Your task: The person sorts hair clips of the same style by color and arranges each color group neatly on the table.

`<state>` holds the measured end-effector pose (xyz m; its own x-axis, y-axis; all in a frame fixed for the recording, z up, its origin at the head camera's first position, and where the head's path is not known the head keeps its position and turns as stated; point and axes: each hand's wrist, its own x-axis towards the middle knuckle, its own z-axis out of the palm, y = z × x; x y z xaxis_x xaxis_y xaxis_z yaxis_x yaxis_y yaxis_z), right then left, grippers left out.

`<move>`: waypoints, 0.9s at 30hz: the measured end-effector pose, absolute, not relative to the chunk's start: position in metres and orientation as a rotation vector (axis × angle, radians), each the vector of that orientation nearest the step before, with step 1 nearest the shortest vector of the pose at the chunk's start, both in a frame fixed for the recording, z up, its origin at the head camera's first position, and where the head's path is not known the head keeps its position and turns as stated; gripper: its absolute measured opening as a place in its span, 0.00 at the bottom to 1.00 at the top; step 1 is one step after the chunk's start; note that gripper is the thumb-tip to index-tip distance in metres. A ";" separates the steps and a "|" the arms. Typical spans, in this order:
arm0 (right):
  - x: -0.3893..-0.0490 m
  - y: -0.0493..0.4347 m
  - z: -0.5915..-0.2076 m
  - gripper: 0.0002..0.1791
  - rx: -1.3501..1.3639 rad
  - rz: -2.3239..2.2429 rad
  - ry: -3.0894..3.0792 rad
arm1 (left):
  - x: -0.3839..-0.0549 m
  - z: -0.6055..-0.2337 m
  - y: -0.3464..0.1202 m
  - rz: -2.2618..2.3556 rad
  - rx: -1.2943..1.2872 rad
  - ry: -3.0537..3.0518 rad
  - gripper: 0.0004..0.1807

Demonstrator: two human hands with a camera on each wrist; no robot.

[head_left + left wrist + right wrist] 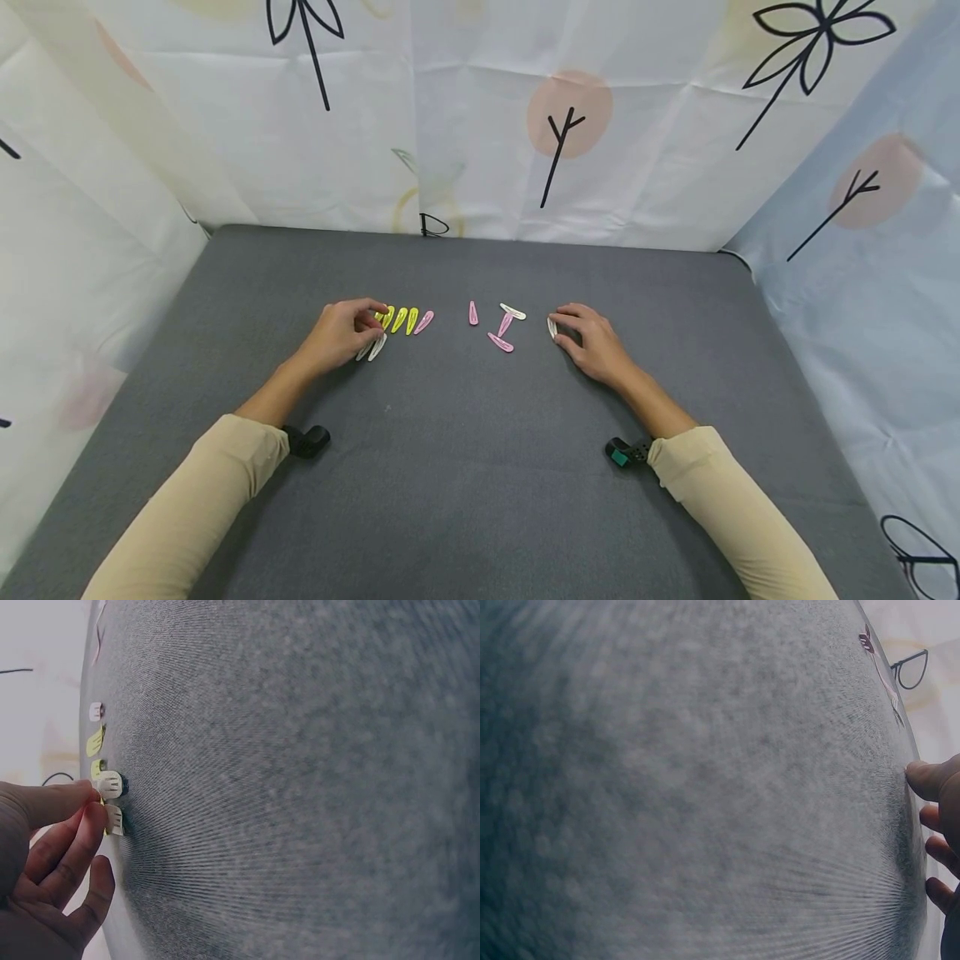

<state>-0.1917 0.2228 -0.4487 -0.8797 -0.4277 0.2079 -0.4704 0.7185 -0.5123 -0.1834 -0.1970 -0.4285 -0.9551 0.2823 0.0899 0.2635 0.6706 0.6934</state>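
At the left of the table, my left hand [345,333] pinches a white hair clip [378,347] between thumb and index finger, its lower end touching the cloth. Another white hair clip [362,352] lies just beside it. Several yellow hair clips [401,319] and a pink hair clip [423,322] form a row by these fingertips; the hand partly hides the leftmost yellow one. Over on the right, my right hand [596,346] holds a white hair clip [552,327] at the cloth between thumb and index fingertips. That clip is hidden in the right wrist view.
Between the hands lie a pink clip [473,313] on its own and a loose group: a white clip [513,312], a pink clip [506,324] and a lower pink clip [500,342]. The grey table [465,467] backs onto a patterned curtain [480,150].
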 end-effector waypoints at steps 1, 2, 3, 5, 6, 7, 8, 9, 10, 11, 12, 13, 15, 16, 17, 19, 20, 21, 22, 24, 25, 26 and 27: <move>-0.192 0.223 -0.449 0.21 0.745 0.881 -2.841 | -0.183 -0.429 -0.197 1.181 0.469 2.849 0.18; -0.192 0.223 -0.449 0.21 0.744 0.883 -2.841 | -0.184 -0.429 -0.198 1.184 0.471 2.851 0.18; -0.192 0.223 -0.449 0.21 0.744 0.884 -2.840 | -0.184 -0.429 -0.198 1.190 0.474 2.851 0.18; -0.192 0.223 -0.449 0.21 0.746 0.883 -2.834 | -0.184 -0.429 -0.198 1.204 0.481 2.854 0.17; -0.192 0.223 -0.449 0.21 0.748 0.885 -2.831 | -0.185 -0.429 -0.198 1.212 0.482 2.856 0.17; -0.192 0.223 -0.449 0.21 0.750 0.885 -2.828 | -0.186 -0.428 -0.197 1.217 0.481 2.858 0.17; -0.192 0.223 -0.449 0.21 0.752 0.885 -2.827 | -0.186 -0.427 -0.196 1.225 0.481 2.857 0.17; -0.192 0.223 -0.449 0.21 0.756 0.884 -2.825 | -0.187 -0.426 -0.195 1.235 0.480 2.855 0.17; -0.192 0.223 -0.449 0.21 0.761 0.883 -2.822 | -0.187 -0.424 -0.193 1.243 0.482 2.851 0.17; -0.192 0.223 -0.449 0.21 0.764 0.884 -2.822 | -0.188 -0.423 -0.191 1.250 0.481 2.847 0.17; -0.192 0.223 -0.449 0.21 0.765 0.885 -2.821 | -0.189 -0.423 -0.189 1.253 0.484 2.845 0.17; -0.192 0.223 -0.449 0.21 0.765 0.883 -2.822 | -0.190 -0.422 -0.186 1.259 0.487 2.840 0.17; -0.192 0.223 -0.449 0.21 0.763 0.882 -2.827 | -0.193 -0.420 -0.180 1.270 0.498 2.829 0.17; -0.192 0.223 -0.448 0.21 0.762 0.880 -2.829 | -0.194 -0.419 -0.176 1.276 0.505 2.826 0.17; -0.191 0.223 -0.448 0.21 0.758 0.880 -2.833 | -0.195 -0.418 -0.172 1.282 0.513 2.826 0.17; -0.191 0.223 -0.448 0.21 0.752 0.875 -2.840 | -0.198 -0.416 -0.162 1.311 0.525 2.816 0.18; -0.191 0.223 -0.448 0.21 0.750 0.873 -2.842 | -0.199 -0.415 -0.158 1.323 0.536 2.812 0.18; -0.191 0.223 -0.448 0.21 0.748 0.872 -2.844 | -0.201 -0.414 -0.153 1.336 0.542 2.809 0.18; -0.191 0.223 -0.448 0.21 0.746 0.871 -2.846 | -0.202 -0.413 -0.147 1.353 0.548 2.800 0.18; -0.191 0.223 -0.448 0.21 0.744 0.869 -2.848 | -0.205 -0.411 -0.137 1.367 0.560 2.783 0.19; -0.191 0.223 -0.448 0.21 0.745 0.869 -2.847 | -0.206 -0.410 -0.131 1.371 0.567 2.772 0.19; -0.191 0.223 -0.448 0.21 0.745 0.871 -2.845 | -0.208 -0.410 -0.126 1.368 0.574 2.766 0.19; -0.192 0.223 -0.448 0.21 0.745 0.872 -2.843 | -0.209 -0.409 -0.120 1.367 0.576 2.755 0.19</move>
